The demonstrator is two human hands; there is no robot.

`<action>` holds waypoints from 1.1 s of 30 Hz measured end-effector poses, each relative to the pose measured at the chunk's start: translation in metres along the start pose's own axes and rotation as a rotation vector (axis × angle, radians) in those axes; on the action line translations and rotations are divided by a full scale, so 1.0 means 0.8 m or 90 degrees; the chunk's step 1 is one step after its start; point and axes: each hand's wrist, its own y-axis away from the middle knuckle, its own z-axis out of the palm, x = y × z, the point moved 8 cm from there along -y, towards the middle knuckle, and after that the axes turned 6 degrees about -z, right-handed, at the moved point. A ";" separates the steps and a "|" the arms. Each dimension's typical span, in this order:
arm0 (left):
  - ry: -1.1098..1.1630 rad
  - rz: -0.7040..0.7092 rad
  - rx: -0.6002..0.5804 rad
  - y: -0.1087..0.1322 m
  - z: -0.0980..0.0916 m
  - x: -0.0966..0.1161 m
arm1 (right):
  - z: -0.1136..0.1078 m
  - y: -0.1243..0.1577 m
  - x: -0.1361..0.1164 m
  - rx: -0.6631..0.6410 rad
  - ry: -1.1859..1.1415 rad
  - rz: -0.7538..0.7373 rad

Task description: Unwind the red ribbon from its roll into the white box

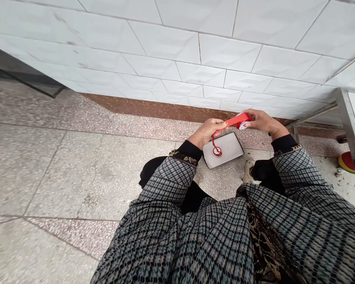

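My right hand (262, 119) grips a small spool (243, 125) with white ends, wound with red ribbon. A flat length of red ribbon (234, 119) stretches from it to my left hand (208, 132), whose thumb and fingers pinch it. A thin red strand (213, 142) hangs below the left hand and ends in a looped coil (217, 151). Behind the coil, a flat white rectangular panel with dark edges (231, 149), perhaps a box or lid, is low down between my feet. What supports it cannot be seen.
A white tiled wall (171, 43) with a brown skirting (142, 108) rises in front. Speckled stone floor (121, 165) spreads to the left. A metal-framed table (347, 114) stands at right, with a red and yellow round object (347, 162) under it. My shoe (248, 170) shows below.
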 end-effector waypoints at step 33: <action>0.066 0.063 -0.106 -0.002 0.036 -0.011 | 0.052 -0.002 -0.021 0.015 -0.416 -0.095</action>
